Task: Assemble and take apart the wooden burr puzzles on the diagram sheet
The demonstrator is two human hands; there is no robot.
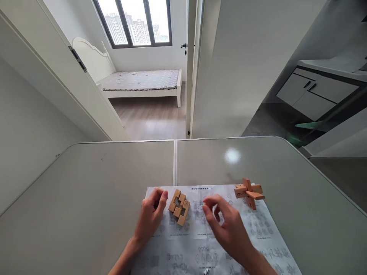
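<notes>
A light wooden interlocking puzzle (179,207) of notched blocks, with gaps through it, lies on a printed paper sheet (226,236). Just to its left rests my left hand (151,214), its fingers curled in and nothing visible in them; it does not grip the puzzle. My right hand (225,221) hovers over the sheet to the right of the puzzle, thumb and fingers bent but apart, holding nothing. Beyond it, at the sheet's upper right corner, stands a darker wooden burr puzzle (249,193) of crossed sticks with marks on them.
The sheet lies on a beige table (114,179) with a pale seam (175,164) down its middle and rounded far corners. A small shiny object (207,271) shows at the bottom edge. Past the table are a doorway, a bed (143,80) and a white cabinet (318,91).
</notes>
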